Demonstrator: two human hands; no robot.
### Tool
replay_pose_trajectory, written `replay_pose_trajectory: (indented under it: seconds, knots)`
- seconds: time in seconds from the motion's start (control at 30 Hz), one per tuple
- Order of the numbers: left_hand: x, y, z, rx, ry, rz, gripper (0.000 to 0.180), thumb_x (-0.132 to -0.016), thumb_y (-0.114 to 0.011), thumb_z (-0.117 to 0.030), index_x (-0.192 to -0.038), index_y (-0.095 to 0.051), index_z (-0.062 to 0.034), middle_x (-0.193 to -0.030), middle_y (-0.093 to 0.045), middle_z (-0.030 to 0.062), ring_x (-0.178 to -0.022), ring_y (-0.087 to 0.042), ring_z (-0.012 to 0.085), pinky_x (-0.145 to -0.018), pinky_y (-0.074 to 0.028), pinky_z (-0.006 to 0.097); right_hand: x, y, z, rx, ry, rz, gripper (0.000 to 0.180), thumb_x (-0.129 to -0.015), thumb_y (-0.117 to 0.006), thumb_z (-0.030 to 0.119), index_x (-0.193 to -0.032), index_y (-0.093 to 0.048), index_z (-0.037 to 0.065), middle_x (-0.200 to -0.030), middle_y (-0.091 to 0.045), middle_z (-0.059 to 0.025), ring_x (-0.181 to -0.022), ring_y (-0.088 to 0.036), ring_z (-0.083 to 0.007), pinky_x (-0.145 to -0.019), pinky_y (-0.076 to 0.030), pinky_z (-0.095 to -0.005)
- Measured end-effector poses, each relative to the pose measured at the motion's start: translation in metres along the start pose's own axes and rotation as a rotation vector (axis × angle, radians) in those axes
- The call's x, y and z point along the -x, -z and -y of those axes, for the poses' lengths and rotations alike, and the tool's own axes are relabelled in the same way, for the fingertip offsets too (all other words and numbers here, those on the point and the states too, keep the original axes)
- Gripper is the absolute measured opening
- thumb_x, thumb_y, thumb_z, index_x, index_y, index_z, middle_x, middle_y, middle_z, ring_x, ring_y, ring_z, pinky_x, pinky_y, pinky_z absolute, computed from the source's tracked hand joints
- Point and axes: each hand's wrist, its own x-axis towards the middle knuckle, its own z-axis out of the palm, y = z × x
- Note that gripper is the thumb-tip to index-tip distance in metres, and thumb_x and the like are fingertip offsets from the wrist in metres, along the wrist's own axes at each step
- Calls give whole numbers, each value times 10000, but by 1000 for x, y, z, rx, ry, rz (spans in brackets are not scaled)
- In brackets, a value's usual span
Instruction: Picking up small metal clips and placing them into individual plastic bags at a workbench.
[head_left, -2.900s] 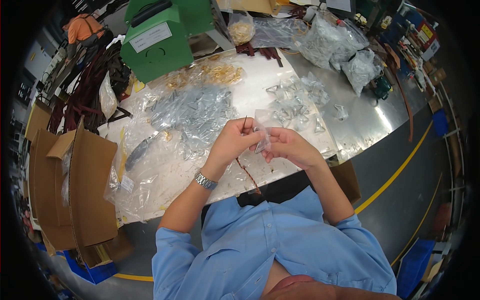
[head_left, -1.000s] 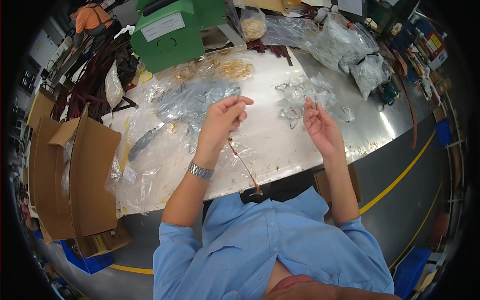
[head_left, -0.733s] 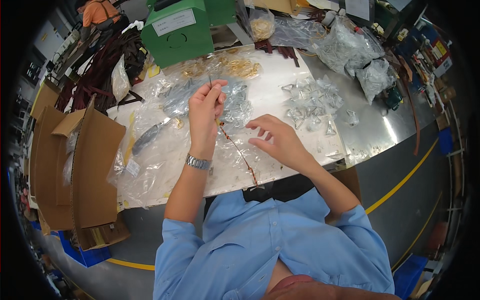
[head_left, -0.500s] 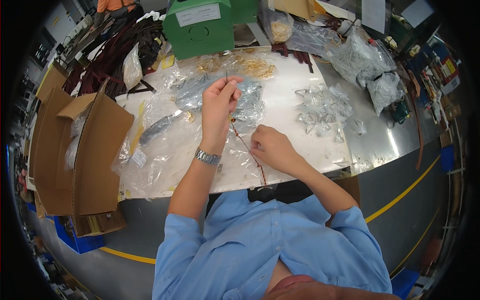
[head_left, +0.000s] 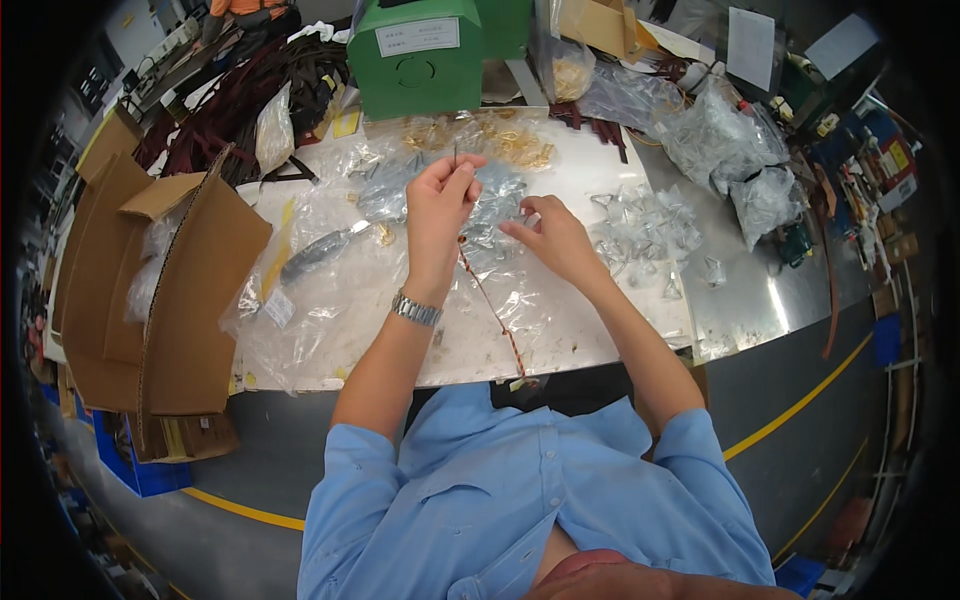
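My left hand (head_left: pixel 440 200) is closed in a pinch, with the tip of a thin dark strip (head_left: pixel 455 150) standing up from its fingers. A red-and-white twisted cord (head_left: pixel 511 340) runs from beside that wrist to the table's front edge; whether it joins the strip is hidden. My right hand (head_left: pixel 555 240) hovers to the right, thumb and forefinger apart, over the edge of a grey plastic bag (head_left: pixel 490 240) with metal rings about it. Further right lies a pile of silver triangular rings (head_left: pixel 650 230) in clear wrapping. Gold-coloured rings (head_left: pixel 515 150) lie beyond my hands.
An open cardboard box (head_left: pixel 200 300) stands at the left. A green machine (head_left: pixel 420 70) is at the back, with dark red straps (head_left: pixel 225 105) heaped to its left. Clear plastic bags (head_left: pixel 725 140) lie at the back right. Another person in orange (head_left: pixel 240 8) is far left.
My right hand has left the cord and moved up and away from me, its thumb and forefinger now spread. My left hand keeps its pinch in nearly the same place.
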Motion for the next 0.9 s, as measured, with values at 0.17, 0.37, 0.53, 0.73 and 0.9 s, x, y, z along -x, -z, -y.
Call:
replay_pose_trajectory:
  seconds: [0.17, 0.37, 0.53, 0.73, 0.9]
  knots:
    - [1, 4, -4, 46, -12, -14, 195, -1048, -597, -106, -1134, -720, 19, -751, -597, -42, -572, -413, -3, -495, -289, 178, -41, -19, 12, 169, -110, 35, 558, -916, -753, 545, -991, -713, -6, -1062, -711, -186, -884, -711, -340, -755, -557, -436]
    - [-2, 8, 0, 43, -10, -21, 192, -1050, -597, -111, -1129, -720, 14, -755, -600, -41, -571, -413, -4, -495, -291, 176, -44, -9, -4, 169, -61, 156, 318, -899, -729, 338, -863, -730, 22, -868, -733, -195, -834, -712, -381, -744, -551, -486]
    - [-1, 9, -1, 27, 11, -19, 193, -1051, -601, -118, -1130, -722, 11, -758, -606, -40, -571, -404, -8, -497, -287, 176, 14, 29, -12, 103, -130, 230, 312, -941, -704, 310, -875, -749, 8, -797, -726, -186, -725, -699, -341, -707, -532, -447]
    - [-7, 14, 30, -460, -87, 166, 288, -1006, -674, -202, -1179, -723, 24, -826, -718, 61, -644, -576, 103, -597, -458, 274, 37, 50, -2, 186, -39, -9, 240, -1011, -652, 200, -996, -785, 1, -806, -746, -152, -695, -733, -241, -665, -565, -369]
    - [7, -9, 46, -826, -319, 169, 350, -958, -731, -256, -1188, -737, 8, -883, -762, 143, -815, -714, 255, -754, -548, 374, 33, 41, -28, -688, -281, 138, 282, -1096, -571, 188, -1125, -732, -41, -933, -772, -90, -816, -771, -170, -640, -628, -270]
